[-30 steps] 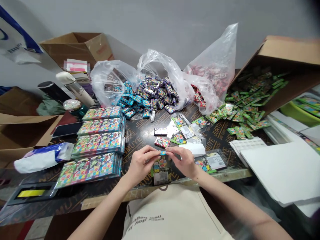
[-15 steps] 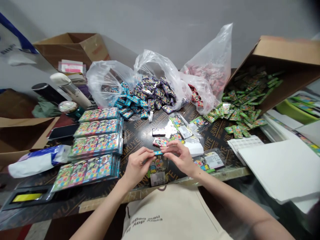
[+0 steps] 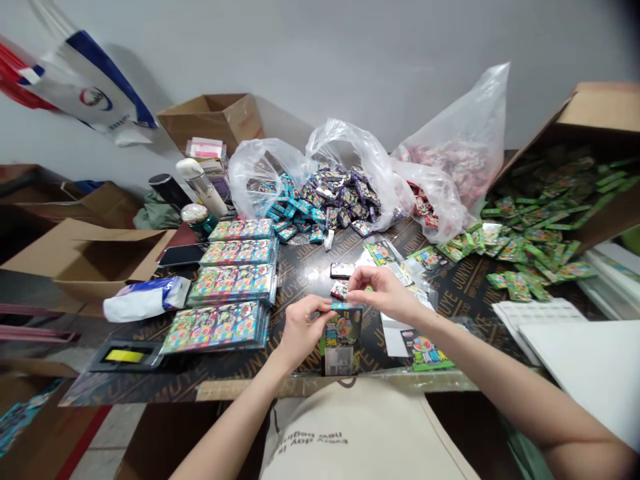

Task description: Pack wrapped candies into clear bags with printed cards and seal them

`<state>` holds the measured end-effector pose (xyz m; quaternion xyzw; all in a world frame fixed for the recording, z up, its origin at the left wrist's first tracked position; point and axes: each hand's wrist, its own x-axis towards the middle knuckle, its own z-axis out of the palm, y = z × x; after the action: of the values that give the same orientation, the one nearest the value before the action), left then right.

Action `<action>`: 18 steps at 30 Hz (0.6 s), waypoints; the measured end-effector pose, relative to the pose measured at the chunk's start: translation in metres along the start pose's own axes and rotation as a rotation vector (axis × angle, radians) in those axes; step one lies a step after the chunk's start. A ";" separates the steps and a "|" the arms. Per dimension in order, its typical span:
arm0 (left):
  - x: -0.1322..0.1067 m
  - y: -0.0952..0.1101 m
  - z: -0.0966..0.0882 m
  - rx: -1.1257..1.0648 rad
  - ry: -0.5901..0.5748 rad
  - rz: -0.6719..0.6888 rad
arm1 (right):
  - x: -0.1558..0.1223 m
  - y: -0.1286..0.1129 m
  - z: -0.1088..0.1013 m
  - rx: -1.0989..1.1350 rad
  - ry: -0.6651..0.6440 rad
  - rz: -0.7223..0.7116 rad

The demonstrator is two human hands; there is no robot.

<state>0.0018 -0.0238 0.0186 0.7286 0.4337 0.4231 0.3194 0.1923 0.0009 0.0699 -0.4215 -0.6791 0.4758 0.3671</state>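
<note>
My left hand [image 3: 306, 328] pinches the left end of a small blue candy box [image 3: 345, 306], held low above the table. My right hand [image 3: 383, 291] is just above the box's right side, thumb and fingertips pressed together; what they hold, if anything, is hidden. Below the blue box is a dark printed card pack [image 3: 343, 340] with a pale label on its lower part. A small red box [image 3: 339, 289] lies just beyond my fingers, partly covered by my right hand. Behind it lies a dark box with a white face [image 3: 342, 270].
Stacks of wrapped four-pack boxes [image 3: 217, 327] stand at left. Plastic bags hold blue [image 3: 295, 207], purple [image 3: 345, 190] and red boxes [image 3: 424, 207]. Green boxes [image 3: 530, 233] spill from a carton [image 3: 605, 110] at right. White sheets [image 3: 575, 360] lie at the right edge.
My view has shifted left. My right hand has risen from the blue box's right end, its fingers now curled above it. My left hand still pinches the box.
</note>
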 end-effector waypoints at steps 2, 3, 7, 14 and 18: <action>0.001 0.001 -0.001 0.020 -0.021 0.008 | 0.003 0.002 0.005 0.056 -0.056 0.034; 0.001 0.003 -0.002 0.033 -0.032 0.015 | 0.005 0.003 0.007 0.076 -0.078 0.044; 0.003 0.011 -0.006 0.054 -0.052 0.025 | 0.008 0.011 0.012 0.119 -0.151 0.049; 0.001 0.009 0.006 0.056 0.078 0.001 | 0.006 0.021 0.023 0.164 -0.109 0.100; -0.001 0.007 0.012 0.038 0.139 -0.002 | 0.006 0.025 0.024 0.087 -0.066 0.078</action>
<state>0.0144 -0.0284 0.0188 0.7031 0.4634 0.4639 0.2753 0.1739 0.0030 0.0393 -0.4157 -0.6525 0.5323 0.3436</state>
